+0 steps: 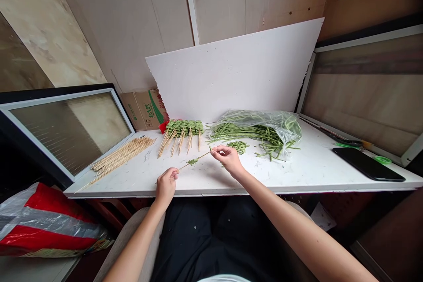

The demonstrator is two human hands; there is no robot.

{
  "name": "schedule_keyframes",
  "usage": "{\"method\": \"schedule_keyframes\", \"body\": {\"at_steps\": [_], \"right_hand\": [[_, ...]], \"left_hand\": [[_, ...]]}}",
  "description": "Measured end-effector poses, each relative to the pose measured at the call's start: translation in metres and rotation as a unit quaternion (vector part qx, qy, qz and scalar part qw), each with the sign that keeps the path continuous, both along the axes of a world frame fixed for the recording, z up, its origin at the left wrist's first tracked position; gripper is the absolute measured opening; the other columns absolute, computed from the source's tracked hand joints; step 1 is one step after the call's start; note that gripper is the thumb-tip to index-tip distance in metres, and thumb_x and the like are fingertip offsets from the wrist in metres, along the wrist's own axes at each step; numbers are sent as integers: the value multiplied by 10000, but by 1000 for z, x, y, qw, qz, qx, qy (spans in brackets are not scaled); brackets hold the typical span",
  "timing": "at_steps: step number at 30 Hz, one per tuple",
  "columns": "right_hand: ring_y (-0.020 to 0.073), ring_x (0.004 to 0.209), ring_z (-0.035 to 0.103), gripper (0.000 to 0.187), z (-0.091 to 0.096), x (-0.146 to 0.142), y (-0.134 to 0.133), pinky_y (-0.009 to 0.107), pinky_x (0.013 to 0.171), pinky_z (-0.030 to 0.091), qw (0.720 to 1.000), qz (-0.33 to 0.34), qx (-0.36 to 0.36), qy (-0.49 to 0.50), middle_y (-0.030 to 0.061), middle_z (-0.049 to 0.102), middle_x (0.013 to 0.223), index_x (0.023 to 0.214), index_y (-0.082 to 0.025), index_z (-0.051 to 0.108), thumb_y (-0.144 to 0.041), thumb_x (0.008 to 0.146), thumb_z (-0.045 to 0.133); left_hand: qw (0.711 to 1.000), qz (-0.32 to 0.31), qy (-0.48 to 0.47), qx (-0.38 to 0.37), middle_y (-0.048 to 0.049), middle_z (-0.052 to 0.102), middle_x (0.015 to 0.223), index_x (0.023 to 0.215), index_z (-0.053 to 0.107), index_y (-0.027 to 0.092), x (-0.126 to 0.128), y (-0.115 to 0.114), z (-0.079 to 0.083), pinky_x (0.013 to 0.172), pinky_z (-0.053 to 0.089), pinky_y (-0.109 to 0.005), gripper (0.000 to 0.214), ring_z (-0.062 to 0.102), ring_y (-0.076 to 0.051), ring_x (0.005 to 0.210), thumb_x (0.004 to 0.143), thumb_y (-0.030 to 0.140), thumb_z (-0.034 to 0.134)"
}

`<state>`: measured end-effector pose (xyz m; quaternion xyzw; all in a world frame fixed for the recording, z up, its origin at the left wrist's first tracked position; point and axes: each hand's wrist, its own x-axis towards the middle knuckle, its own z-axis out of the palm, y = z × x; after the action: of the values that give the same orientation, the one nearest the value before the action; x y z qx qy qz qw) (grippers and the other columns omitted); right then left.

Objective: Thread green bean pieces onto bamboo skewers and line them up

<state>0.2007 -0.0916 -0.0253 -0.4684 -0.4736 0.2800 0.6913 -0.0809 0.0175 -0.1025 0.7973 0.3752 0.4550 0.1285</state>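
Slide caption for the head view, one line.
Left hand holds a skewer threaded with cut green beans, right hand at its tip, bagged long beans behind.

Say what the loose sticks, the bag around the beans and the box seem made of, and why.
Loose sticks: probably bamboo or wood, matt; pale tan.
Bag: likely plastic film, glossy; see-through with creases.
Box: apparently cardboard, matt; brown with printing.
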Motion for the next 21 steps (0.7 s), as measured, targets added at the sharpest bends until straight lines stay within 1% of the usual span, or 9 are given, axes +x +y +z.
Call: {"method": "schedule_keyframes", "body": {"at_steps": [3, 8, 13, 16, 19, 21], "right_hand": [[197, 705, 613, 399, 0, -2, 0, 345, 602, 517, 1000, -5, 11, -7, 63, 743, 849, 826, -219, 810, -595, 707, 873], [208, 750, 621, 372, 6, -1, -1, 366, 663, 529, 999, -10, 36, -6, 65, 740, 869, 815, -228, 807, -576, 706, 880], [238, 800, 634, 393, 10, -2, -4, 392, 701, 546, 1000, -8, 24, -4, 76, 744, 876, 800, -228, 801, -603, 705, 865], [245, 840, 645, 404, 7, 2, -3, 391, 730, 556, 1000, -4, 11, 13, 75, 755, 905, 801, -224, 798, -607, 694, 870], [248, 871, 653, 393, 2, 7, 0, 389, 752, 558, 1000, 2, 9, 25, 79, 759, 939, 823, -220, 806, -586, 701, 878], [242, 865, 653, 365, 0, 10, 1, 390, 760, 554, 999, 9, 14, 30, 76, 758, 938, 822, -222, 809, -561, 710, 885]], "left_hand": [[1000, -14, 10, 10, -10, 644, 726, 869, 671, 204, -1, 0, 2, 727, 501, -246, 331, 669, -162, 741, 770, 49, 395], [999, -37, 30, 19, -8, 597, 741, 889, 666, 201, 2, -10, 7, 723, 477, -239, 348, 625, -154, 741, 780, 45, 375], [998, -33, 42, 15, 0, 570, 719, 879, 672, 205, 4, -18, 14, 702, 462, -233, 336, 610, -154, 714, 810, 63, 376], [998, -29, 48, 4, -4, 604, 718, 871, 684, 206, 8, -22, 16, 691, 465, -232, 328, 622, -159, 705, 815, 69, 392], [998, -21, 54, -4, -21, 684, 784, 876, 699, 206, 11, -26, 18, 693, 471, -238, 310, 645, -164, 720, 821, 79, 421], [998, -11, 58, -3, -27, 711, 805, 879, 706, 208, 12, -28, 19, 681, 466, -243, 283, 639, -165, 703, 847, 108, 444]]}}
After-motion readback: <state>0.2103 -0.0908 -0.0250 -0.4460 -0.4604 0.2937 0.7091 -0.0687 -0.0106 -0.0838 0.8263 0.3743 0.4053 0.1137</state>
